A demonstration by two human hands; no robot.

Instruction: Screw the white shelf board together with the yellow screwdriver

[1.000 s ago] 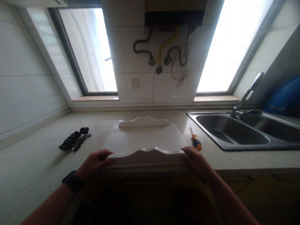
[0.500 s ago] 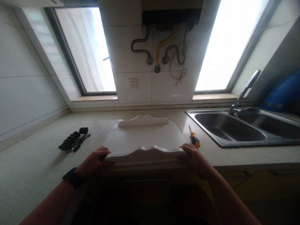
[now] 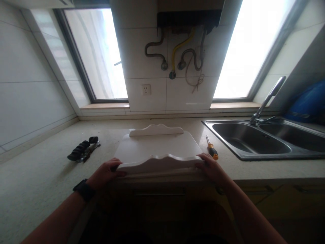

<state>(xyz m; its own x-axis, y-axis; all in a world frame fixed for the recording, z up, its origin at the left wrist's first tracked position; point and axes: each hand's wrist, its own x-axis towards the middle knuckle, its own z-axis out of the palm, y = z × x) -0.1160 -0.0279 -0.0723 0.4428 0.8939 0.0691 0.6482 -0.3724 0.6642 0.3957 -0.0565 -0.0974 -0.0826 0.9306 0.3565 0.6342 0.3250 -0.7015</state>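
A white board (image 3: 157, 145) lies flat at the counter's front edge, with a short wavy-topped panel (image 3: 156, 130) standing along its far side. Nearest me, a longer white wavy-edged panel (image 3: 159, 164) stands along the board's front. My left hand (image 3: 109, 171) grips this front panel's left end, fingers behind and thumb in front. At the right end, my right hand (image 3: 209, 167) is closed on the same panel in a like way. Just beyond my right hand rests a screwdriver (image 3: 212, 149) with an orange and black handle. A dark watch is on my left wrist.
Black knobs or caps and small metal hardware (image 3: 85, 149) lie on the counter at left. A double steel sink (image 3: 243, 158) with a tall faucet (image 3: 266, 101) is set in at right. A blue object (image 3: 308, 103) stands behind it. Pipes and a socket (image 3: 146, 89) are on the wall.
The view has shifted slightly, so everything appears a little to the right. Both hands keep their hold on the front panel's ends.
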